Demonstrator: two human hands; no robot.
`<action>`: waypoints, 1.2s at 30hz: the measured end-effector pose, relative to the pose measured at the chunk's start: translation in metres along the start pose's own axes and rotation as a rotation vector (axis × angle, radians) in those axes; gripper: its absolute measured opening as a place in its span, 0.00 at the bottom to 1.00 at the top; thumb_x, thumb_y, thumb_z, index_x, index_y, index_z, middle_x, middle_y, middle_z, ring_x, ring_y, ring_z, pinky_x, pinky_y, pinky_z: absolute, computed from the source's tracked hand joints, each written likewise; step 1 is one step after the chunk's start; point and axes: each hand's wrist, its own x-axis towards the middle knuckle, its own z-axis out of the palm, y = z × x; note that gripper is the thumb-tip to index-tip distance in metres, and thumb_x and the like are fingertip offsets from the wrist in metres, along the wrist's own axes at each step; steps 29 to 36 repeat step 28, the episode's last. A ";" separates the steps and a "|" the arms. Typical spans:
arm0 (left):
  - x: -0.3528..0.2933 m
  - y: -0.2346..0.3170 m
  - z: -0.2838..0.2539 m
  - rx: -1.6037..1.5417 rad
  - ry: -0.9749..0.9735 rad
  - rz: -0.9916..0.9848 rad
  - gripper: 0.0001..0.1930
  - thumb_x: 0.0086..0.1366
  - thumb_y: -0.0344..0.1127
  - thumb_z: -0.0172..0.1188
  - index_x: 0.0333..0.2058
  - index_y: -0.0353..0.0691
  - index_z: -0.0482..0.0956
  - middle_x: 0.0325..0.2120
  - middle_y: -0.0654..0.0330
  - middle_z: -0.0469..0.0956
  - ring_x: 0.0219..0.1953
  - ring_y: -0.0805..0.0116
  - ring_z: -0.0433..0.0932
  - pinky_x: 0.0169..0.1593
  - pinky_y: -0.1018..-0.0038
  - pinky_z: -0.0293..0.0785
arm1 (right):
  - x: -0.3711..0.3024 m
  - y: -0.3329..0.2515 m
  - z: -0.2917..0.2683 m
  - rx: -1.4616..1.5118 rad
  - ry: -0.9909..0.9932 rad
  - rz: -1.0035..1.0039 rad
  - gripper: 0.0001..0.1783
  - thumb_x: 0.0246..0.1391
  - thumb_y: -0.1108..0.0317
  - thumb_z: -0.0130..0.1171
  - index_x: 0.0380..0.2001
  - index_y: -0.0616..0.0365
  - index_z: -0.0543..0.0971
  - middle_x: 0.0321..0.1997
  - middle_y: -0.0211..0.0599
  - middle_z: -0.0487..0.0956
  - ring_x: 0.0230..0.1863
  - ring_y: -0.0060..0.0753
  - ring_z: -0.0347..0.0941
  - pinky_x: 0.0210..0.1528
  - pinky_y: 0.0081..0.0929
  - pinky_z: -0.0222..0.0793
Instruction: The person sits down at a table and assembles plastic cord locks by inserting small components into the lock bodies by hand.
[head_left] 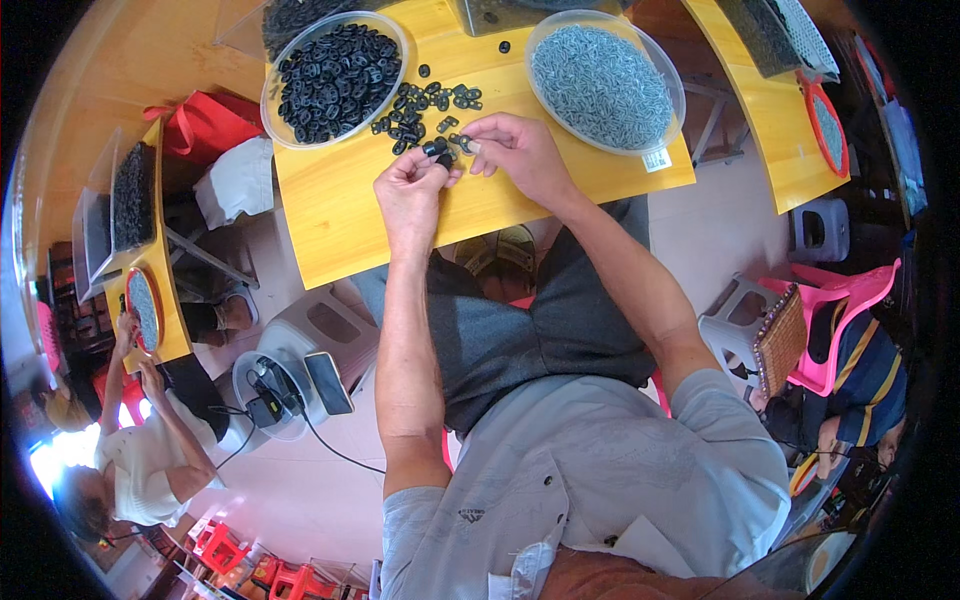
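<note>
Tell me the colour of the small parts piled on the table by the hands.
Black, seen in the head view: small parts.

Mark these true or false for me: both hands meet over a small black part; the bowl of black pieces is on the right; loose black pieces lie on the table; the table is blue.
1. True: left hand and right hand meet at a small black part.
2. False: the bowl of black pieces is left; the bowl of grey pieces is right.
3. True: loose black pieces lie there.
4. False: the table is yellow.
</note>
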 end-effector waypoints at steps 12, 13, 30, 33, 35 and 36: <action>0.001 0.003 0.000 -0.014 -0.031 -0.031 0.07 0.55 0.17 0.53 0.32 0.27 0.79 0.26 0.57 0.80 0.25 0.74 0.78 0.32 0.81 0.74 | 0.001 -0.001 0.002 0.001 -0.029 -0.001 0.10 0.55 0.72 0.57 0.40 0.67 0.79 0.29 0.36 0.81 0.26 0.20 0.76 0.27 0.18 0.72; 0.002 0.003 0.000 -0.008 -0.032 -0.029 0.08 0.55 0.17 0.53 0.32 0.26 0.79 0.26 0.56 0.80 0.25 0.74 0.78 0.32 0.81 0.74 | 0.002 -0.001 0.003 0.001 -0.029 0.000 0.10 0.55 0.72 0.57 0.40 0.67 0.79 0.29 0.36 0.81 0.26 0.20 0.76 0.27 0.18 0.72; 0.003 0.005 -0.001 -0.015 -0.036 -0.061 0.06 0.57 0.19 0.55 0.33 0.26 0.79 0.27 0.55 0.80 0.27 0.72 0.80 0.34 0.80 0.75 | 0.006 -0.002 0.003 -0.012 -0.010 0.029 0.09 0.54 0.73 0.58 0.37 0.66 0.79 0.29 0.39 0.81 0.26 0.24 0.78 0.25 0.18 0.73; 0.003 0.005 -0.001 -0.015 -0.036 -0.061 0.06 0.57 0.19 0.55 0.33 0.26 0.79 0.27 0.55 0.80 0.27 0.72 0.80 0.34 0.80 0.75 | 0.006 -0.002 0.003 -0.012 -0.010 0.029 0.09 0.54 0.73 0.58 0.37 0.66 0.79 0.29 0.39 0.81 0.26 0.24 0.78 0.25 0.18 0.73; 0.003 0.005 -0.001 -0.015 -0.036 -0.061 0.06 0.57 0.19 0.55 0.33 0.26 0.79 0.27 0.55 0.80 0.27 0.72 0.80 0.34 0.80 0.75 | 0.006 -0.002 0.003 -0.012 -0.010 0.029 0.09 0.54 0.73 0.58 0.37 0.66 0.79 0.29 0.39 0.81 0.26 0.24 0.78 0.25 0.18 0.73; 0.003 0.005 -0.001 -0.015 -0.036 -0.061 0.06 0.57 0.19 0.55 0.33 0.26 0.79 0.27 0.55 0.80 0.27 0.72 0.80 0.34 0.80 0.75 | 0.006 -0.002 0.003 -0.012 -0.010 0.029 0.09 0.54 0.73 0.58 0.37 0.66 0.79 0.29 0.39 0.81 0.26 0.24 0.78 0.25 0.18 0.73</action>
